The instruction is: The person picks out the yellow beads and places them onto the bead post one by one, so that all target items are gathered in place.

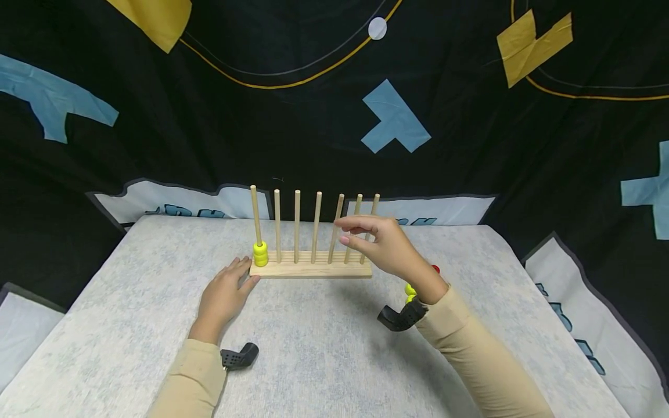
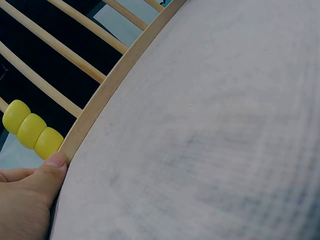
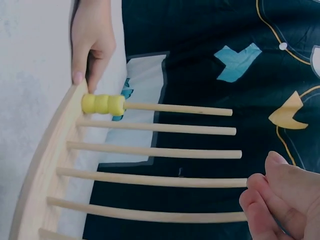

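Note:
A wooden peg rack [image 1: 313, 271] with several upright pegs stands on the table. Three yellow beads [image 1: 260, 254] are stacked on its leftmost peg. At the rack's left end, my left hand [image 1: 225, 296] grips the corner of the base, the thumb [image 2: 57, 160] on the front edge beside the beads and the fingers round the end. My right hand [image 1: 378, 241] is raised over the right-hand pegs. Its thumb and forefinger reach leftward with a gap between them, and no bead shows there. In the right wrist view its fingertips [image 3: 255, 181] overlap the peg tops.
Yellow beads [image 1: 410, 290] and a red bead [image 1: 435, 268] lie on the table to the right, partly hidden behind my right wrist. A pale cloth covers the table [image 1: 313, 348]. Behind it hangs a black curtain [image 1: 292, 133] with blue and gold tape.

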Action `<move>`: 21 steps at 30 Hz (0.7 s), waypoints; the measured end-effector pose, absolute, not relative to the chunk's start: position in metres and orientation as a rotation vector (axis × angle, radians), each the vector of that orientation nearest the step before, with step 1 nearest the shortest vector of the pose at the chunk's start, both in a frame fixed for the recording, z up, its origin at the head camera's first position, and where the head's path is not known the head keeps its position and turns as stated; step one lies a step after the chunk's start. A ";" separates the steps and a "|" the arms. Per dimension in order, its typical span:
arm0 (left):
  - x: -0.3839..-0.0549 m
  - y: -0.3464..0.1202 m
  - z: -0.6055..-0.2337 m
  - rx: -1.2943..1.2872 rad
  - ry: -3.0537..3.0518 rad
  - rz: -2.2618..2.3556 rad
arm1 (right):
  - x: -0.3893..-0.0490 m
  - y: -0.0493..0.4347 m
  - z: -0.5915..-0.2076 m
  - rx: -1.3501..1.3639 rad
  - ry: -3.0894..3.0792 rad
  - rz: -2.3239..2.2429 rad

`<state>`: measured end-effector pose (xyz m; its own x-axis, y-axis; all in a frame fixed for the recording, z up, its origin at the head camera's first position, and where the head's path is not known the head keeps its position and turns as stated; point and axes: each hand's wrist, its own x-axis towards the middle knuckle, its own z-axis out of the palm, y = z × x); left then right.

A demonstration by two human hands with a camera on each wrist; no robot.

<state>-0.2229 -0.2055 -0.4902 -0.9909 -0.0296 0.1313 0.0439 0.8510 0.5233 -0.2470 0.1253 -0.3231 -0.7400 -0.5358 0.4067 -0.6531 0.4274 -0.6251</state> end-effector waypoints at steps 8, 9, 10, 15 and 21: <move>-0.223 -0.206 -0.491 -0.008 -2.895 -0.826 | -0.240 0.145 -0.333 0.982 -2.559 1.230; -0.223 -0.206 -0.491 -0.008 -2.896 -0.827 | -0.238 0.148 -0.333 0.970 -2.566 1.235; -0.223 -0.206 -0.491 -0.007 -2.896 -0.827 | -0.237 0.150 -0.334 0.954 -2.575 1.241; -0.223 -0.207 -0.491 -0.002 -2.897 -0.818 | -0.233 0.168 -0.337 0.857 -2.624 1.209; -0.223 -0.205 -0.490 0.006 -2.905 -0.821 | -0.233 0.198 -0.345 0.762 -2.645 1.178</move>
